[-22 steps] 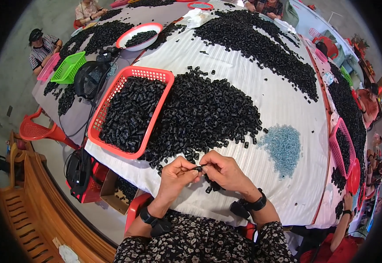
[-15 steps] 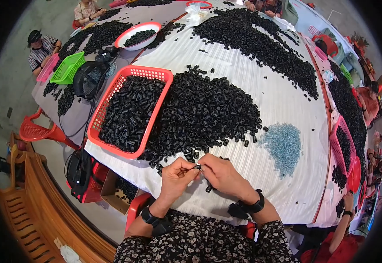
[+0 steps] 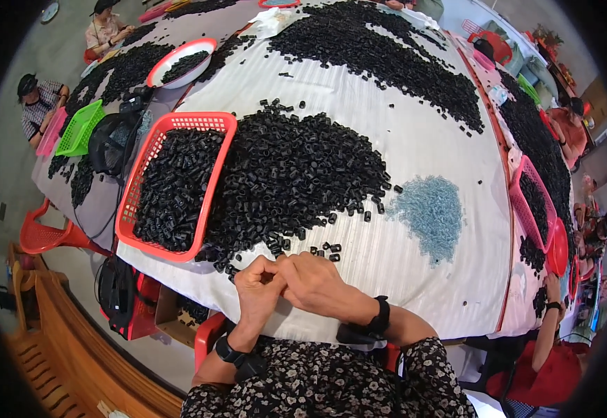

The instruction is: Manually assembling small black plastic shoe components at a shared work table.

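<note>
My left hand [image 3: 256, 284] and my right hand [image 3: 312, 280] meet over the near edge of the cloth-covered table, fingers pinched and touching. Whatever lies between the fingertips is hidden now; half a second ago a small black plastic piece showed in my left fingers. Just beyond the hands spreads a big heap of small hollow black plastic pieces [image 3: 296, 167]. A few loose black pieces [image 3: 330, 248] lie close to my right knuckles. Farther right sits a pile of tiny clear bluish pieces [image 3: 429, 216]. To the left, a red plastic basket [image 3: 224, 164] is filled with black pieces.
Another long heap of black pieces [image 3: 387, 59] covers the far table. A white basin with a red rim [image 3: 156, 75], a green basket [image 3: 81, 129] and a pink basket [image 3: 526, 202] stand around. Several people sit along the tables. A wooden bench [image 3: 74, 334] is at lower left.
My hands have come together, the right one moving left over the left fingertips, and the black piece is now covered. The whole view has shifted, with the table lying farther left.
</note>
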{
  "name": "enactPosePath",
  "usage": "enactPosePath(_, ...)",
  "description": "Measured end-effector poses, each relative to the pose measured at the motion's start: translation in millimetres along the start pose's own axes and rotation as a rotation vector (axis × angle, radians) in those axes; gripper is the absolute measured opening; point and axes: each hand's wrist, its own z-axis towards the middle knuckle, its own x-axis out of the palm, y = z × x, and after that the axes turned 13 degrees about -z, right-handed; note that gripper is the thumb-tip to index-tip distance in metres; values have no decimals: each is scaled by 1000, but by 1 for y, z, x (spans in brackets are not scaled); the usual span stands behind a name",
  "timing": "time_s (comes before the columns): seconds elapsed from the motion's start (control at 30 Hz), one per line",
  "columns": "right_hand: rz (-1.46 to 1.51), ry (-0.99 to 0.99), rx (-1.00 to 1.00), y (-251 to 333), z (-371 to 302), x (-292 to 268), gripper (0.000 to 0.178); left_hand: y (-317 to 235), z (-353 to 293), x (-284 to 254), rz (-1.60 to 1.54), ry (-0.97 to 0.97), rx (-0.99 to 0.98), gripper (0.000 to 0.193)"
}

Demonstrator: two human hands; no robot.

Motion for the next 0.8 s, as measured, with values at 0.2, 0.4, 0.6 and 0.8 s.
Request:
enactPosePath(0.2, 65, -95, 7, -1, -2, 6, 36, 3, -1, 4, -5, -24, 47, 14)
enactPosePath(0.4, 142, -193, -47, -2, 0, 4, 39, 2, 2, -5, -59, 47, 28, 14)
enactPosePath(0.6, 185, 8, -14, -10, -1, -3, 38, -4, 3, -2, -254, 73, -116, 12)
enactPosePath(0.8, -177, -105, 483, -88, -39, -32, 15, -11, 6, -14, -200, 132, -131, 21)
